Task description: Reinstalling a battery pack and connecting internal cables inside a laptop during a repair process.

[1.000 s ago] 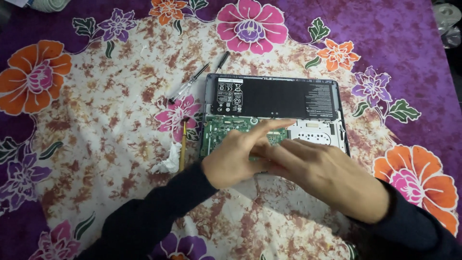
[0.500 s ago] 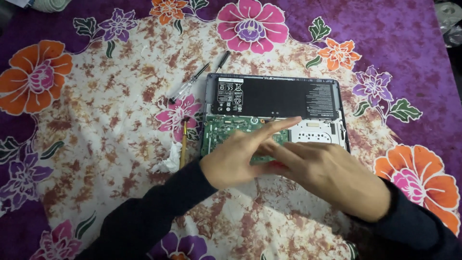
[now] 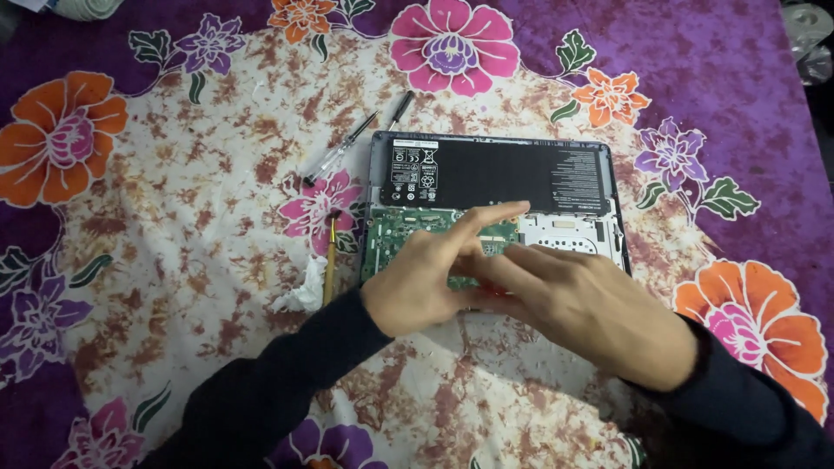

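Note:
An opened laptop (image 3: 608, 187) lies bottom-up on a flowered cloth, its black battery (image 3: 512, 178) at the far side and a green circuit board (image 3: 395, 230) nearer me. My left hand (image 3: 426, 278) rests over the board with its index finger stretched right toward the laptop's middle. My right hand (image 3: 591, 304) lies over the laptop's near edge, its fingers meeting the left hand's fingers on the board. Whatever sits under the fingers is hidden; I cannot tell if either hand pinches anything.
A clear-handled screwdriver (image 3: 340, 158) and a black pen-like tool (image 3: 400, 110) lie left of the laptop's far corner. A small brush with a wooden handle (image 3: 330, 260) and a crumpled white tissue (image 3: 302, 291) sit left of the board. The purple flowered cloth (image 3: 174, 217) covers the surface.
Both hands stay over the circuit board with only slight finger shifts. The laptop and tools have not moved.

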